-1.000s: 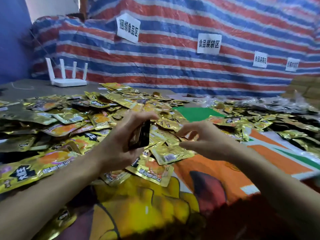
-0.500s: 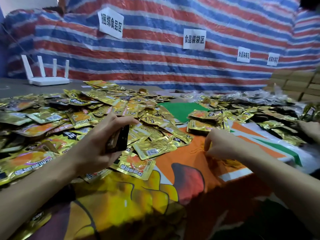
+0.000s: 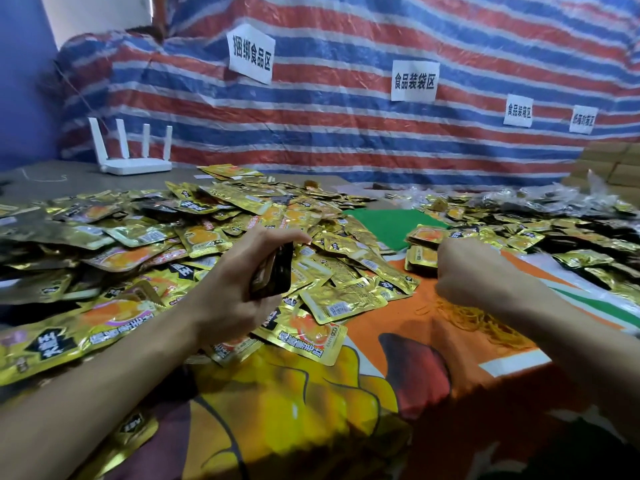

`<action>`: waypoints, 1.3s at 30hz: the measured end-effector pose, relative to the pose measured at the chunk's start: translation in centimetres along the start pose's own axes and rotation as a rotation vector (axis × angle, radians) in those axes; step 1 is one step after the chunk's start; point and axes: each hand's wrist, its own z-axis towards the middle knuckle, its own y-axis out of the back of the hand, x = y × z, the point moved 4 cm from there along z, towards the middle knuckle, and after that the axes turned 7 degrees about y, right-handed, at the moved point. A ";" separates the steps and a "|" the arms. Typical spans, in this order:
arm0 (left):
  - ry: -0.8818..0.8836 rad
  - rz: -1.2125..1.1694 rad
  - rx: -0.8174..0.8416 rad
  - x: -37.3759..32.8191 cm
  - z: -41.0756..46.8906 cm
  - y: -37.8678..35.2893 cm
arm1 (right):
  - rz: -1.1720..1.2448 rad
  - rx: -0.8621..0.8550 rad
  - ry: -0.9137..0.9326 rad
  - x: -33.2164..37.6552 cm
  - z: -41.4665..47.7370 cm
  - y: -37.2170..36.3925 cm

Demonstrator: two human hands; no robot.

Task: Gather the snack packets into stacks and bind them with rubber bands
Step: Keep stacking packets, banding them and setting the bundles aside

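Striped tarpaulin (image 3: 346,140) in red, blue and white closes off the back of the counter (image 3: 52,174), with white paper signs (image 3: 415,81) taped across it. The green patch (image 3: 391,226) of the printed cloth (image 3: 398,341) serves as the marker.

Left of the patch, a deep heap of gold snack packets (image 3: 194,237) spreads to the left edge of view, overlapping in every direction. Its near fringe ends in a face-up packet (image 3: 308,337) lying on the cloth. Far left of the patch and behind the heap, a white router (image 3: 133,161) stands on bare grey counter close to the tarpaulin.

Right of the patch, a flatter spread of packets (image 3: 571,247) runs to the right edge, with cardboard boxes (image 3: 609,164) rising behind it. At the patch's near right corner sit two squared-up stacks (image 3: 424,247), close together.

Nearer than the patch, bare orange and yellow cloth shows between the two spreads, reaching down to the bottom edge of view. A tangle of yellow rubber bands (image 3: 464,317) lies on it. The right hand (image 3: 467,271) hangs just over the tangle's far edge with its fingers curled under; whether it pinches a band I cannot tell. The left hand (image 3: 232,296), near-left of the patch and above the heap's fringe, grips a slim bundle of packets (image 3: 275,268) on edge, thumb stretched over its top.
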 end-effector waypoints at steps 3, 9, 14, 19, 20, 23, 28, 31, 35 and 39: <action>0.072 -0.089 -0.083 0.5 0.1 0.7 | 0.174 -0.145 0.101 3.0 0.4 1.6; 0.296 -0.426 -0.224 1.1 0.6 2.4 | 0.749 -0.204 0.398 12.4 1.0 2.7; 0.485 -0.532 -0.368 2.7 0.8 3.3 | 1.046 -0.329 0.445 17.9 2.7 1.6; 0.576 -0.541 -0.478 3.7 0.6 4.6 | 1.371 -0.274 0.444 21.4 3.8 0.0; 0.594 -0.562 -0.483 3.9 0.6 4.8 | 1.460 -0.225 0.460 21.8 3.8 -0.4; 0.628 -0.581 -0.470 4.1 0.6 5.1 | 1.617 -0.115 0.490 22.1 3.8 -1.5; 0.683 -0.569 -0.488 4.1 0.5 5.4 | 1.857 0.171 0.393 21.5 4.4 -2.9; 0.782 -0.701 -0.347 3.9 0.2 4.8 | 2.016 0.357 0.439 21.3 4.1 -2.6; 0.853 -0.879 -0.140 3.1 0.4 3.5 | 2.258 0.432 0.446 20.6 4.2 -2.2; 0.857 -0.905 -0.110 3.1 0.5 3.2 | 2.464 0.335 0.402 20.3 4.3 -1.8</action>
